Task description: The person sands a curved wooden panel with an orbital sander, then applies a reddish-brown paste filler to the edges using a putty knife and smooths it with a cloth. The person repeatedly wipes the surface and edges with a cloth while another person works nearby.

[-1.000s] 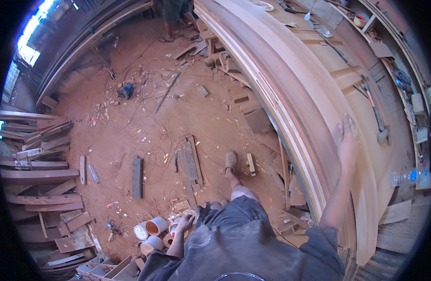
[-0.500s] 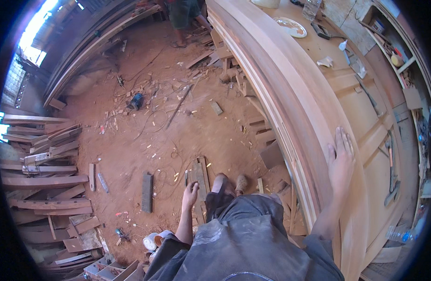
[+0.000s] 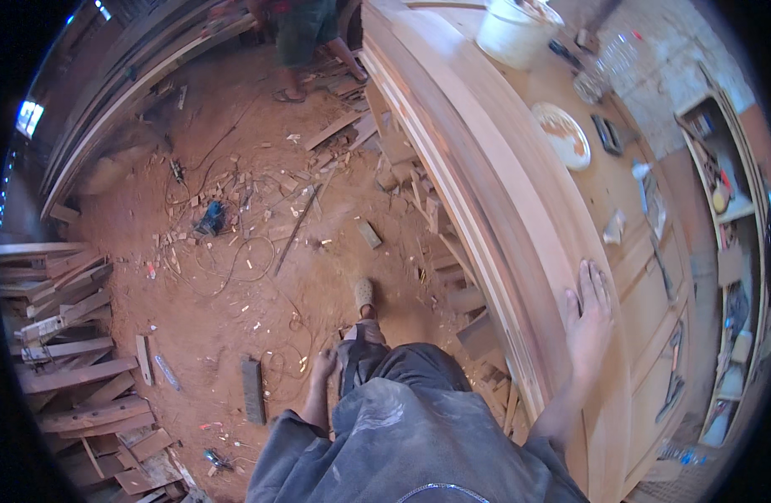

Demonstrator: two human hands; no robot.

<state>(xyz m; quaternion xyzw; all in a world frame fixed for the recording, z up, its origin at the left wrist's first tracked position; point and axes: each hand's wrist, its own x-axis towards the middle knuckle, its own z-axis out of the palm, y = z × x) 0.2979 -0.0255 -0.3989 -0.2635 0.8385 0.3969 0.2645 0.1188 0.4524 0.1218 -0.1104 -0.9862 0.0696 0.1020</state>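
Note:
My right hand (image 3: 590,312) lies flat, fingers stretched out, on the smooth pale face of a long wooden door panel (image 3: 520,180). That panel is at the edge of a stack of panelled doors along my right side. Low at my left side, beside my thigh, hangs my left hand (image 3: 324,364). Its fingers look curled in, and nothing shows in them. One of my feet (image 3: 364,295), in a light shoe, is set forward on the dirt floor; the other is hidden.
On the doors stand a white bucket (image 3: 520,35), a smeared round lid (image 3: 561,136), a clear bottle (image 3: 593,84) and a hammer (image 3: 672,377). Stacked timber (image 3: 92,377) lines the left. A blue power tool (image 3: 210,219), cords and offcuts litter the floor. Another person's legs (image 3: 306,42) are ahead.
I have stepped forward along the doors, so the bucket and lid are nearer. My right hand still rests on the panel. My left hand has swung back toward my thigh.

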